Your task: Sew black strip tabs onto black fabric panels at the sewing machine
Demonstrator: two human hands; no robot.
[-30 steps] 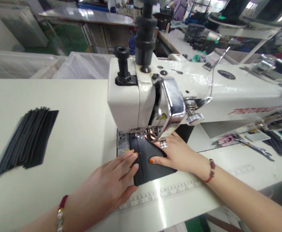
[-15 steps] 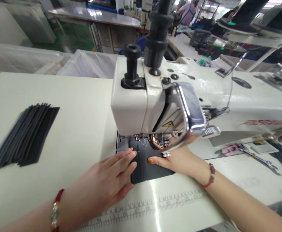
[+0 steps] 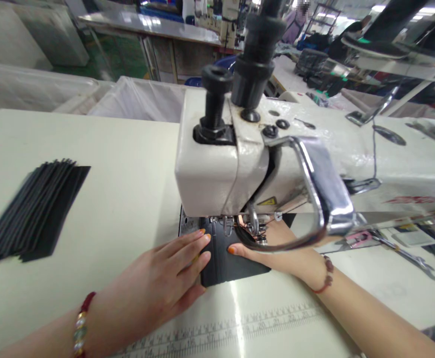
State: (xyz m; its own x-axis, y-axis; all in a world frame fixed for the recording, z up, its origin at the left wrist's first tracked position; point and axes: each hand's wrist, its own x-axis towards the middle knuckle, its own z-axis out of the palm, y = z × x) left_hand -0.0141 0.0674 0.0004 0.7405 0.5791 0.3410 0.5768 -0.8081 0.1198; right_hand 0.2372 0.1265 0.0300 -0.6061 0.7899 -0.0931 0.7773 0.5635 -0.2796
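Note:
A dark fabric piece (image 3: 227, 266) lies flat under the presser foot (image 3: 227, 224) of a white sewing machine (image 3: 239, 164). My left hand (image 3: 165, 283) lies flat with fingers stretched out, its fingertips pressing the piece's left edge. My right hand (image 3: 277, 251) rests flat on the right part of the piece, thumb pointing left, partly hidden behind the machine's chrome guard (image 3: 325, 199). Both wrists wear bead bracelets.
A fanned stack of dark strips (image 3: 34, 209) lies on the cream table (image 3: 120, 199) at the left. A printed ruler (image 3: 217, 330) runs along the table's front. Scissors and tools (image 3: 385, 241) lie to the right of the machine. Plastic-lined bins (image 3: 135, 99) stand behind the table.
The dark piece has fed further back under the presser foot, with both hands following it. My view has moved closer, so the machine head hides more of my right hand.

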